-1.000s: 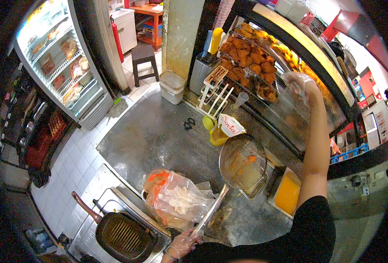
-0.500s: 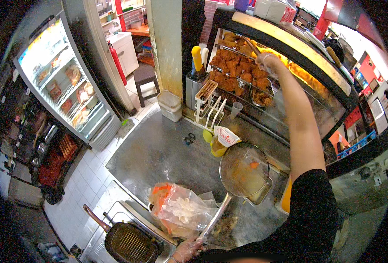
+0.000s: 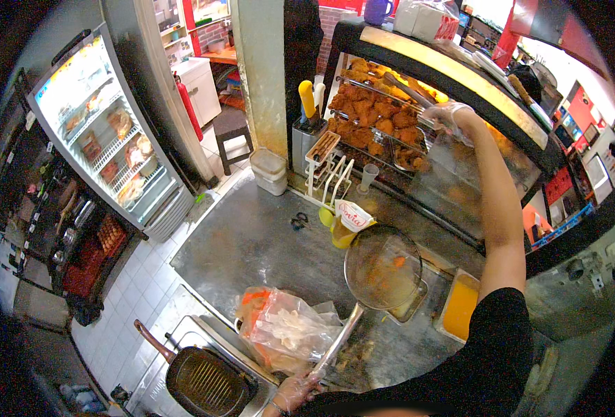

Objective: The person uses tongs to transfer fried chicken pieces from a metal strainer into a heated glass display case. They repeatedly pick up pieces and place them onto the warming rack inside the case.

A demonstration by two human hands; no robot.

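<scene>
My left hand (image 3: 297,393), in a clear plastic glove, is closed round the long metal handle of a round mesh strainer (image 3: 384,267) at the bottom middle. Orange bits lie in its mesh, which hangs over a small metal tray (image 3: 410,313). My right hand (image 3: 450,119), also gloved, reaches into the open warming cabinet at the upper right. It grips what looks like a pair of tongs (image 3: 410,90), their tips pointing left above the fried chicken (image 3: 373,108). Nothing can be made out between the tips. The chicken sits on wire racks.
A plastic bag (image 3: 286,326) lies on the metal counter (image 3: 231,229), near scissors (image 3: 300,221), a sauce carton (image 3: 349,222) and a white rack (image 3: 331,177). An orange-filled tub (image 3: 460,306) stands right. A grill pan (image 3: 209,382) is at lower left, a lit fridge (image 3: 106,132) beyond.
My right hand has moved right and slightly down at the cabinet, with more of the tongs now showing. The orange-filled tub has come into fuller view. The strainer stays nearly in place.
</scene>
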